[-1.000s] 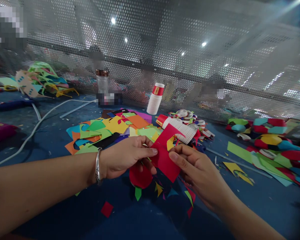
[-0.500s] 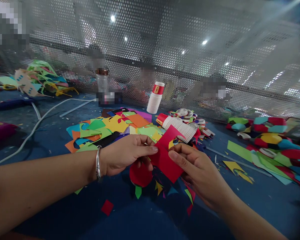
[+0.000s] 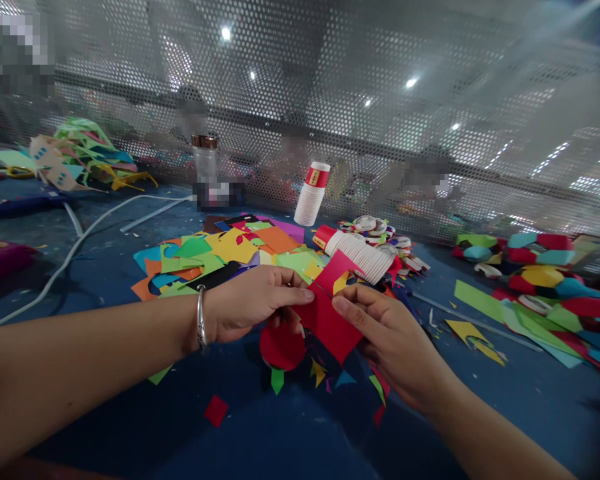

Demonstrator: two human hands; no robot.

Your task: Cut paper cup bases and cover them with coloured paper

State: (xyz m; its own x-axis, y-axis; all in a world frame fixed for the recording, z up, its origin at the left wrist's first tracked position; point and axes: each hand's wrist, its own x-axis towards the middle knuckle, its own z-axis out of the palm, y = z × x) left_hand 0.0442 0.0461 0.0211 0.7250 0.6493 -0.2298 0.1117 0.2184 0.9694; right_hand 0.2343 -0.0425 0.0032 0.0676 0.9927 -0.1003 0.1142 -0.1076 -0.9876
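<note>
A sheet of red paper [image 3: 334, 330] is held up between my two hands, above the blue table. My left hand [image 3: 263, 299], with a silver bangle at the wrist, pinches its left side between thumb and fingers. On the opposite side, my right hand [image 3: 380, 333] grips the sheet near a cut-out edge, and its fingers partly hide that edge. A thin dark line runs across the paper between the two thumbs; I cannot tell whether it is a crease or a slit. Below my left fingers lies a red paper disc [image 3: 283, 348] with a green tip [image 3: 277, 381] under it.
Coloured paper scraps [image 3: 230, 250] are heaped beyond my hands. One stack of paper cups [image 3: 310, 200] stands tilted and another stack [image 3: 363, 257] lies on its side. Coloured paper shapes [image 3: 540, 277] cover the right. A white cable [image 3: 75, 247] crosses the left, before a perforated metal screen [image 3: 300, 87].
Both hands still hold the red sheet. My right hand has shifted slightly left, and the cut-out at the upper right edge looks narrower. A dark line now shows between the thumbs.
</note>
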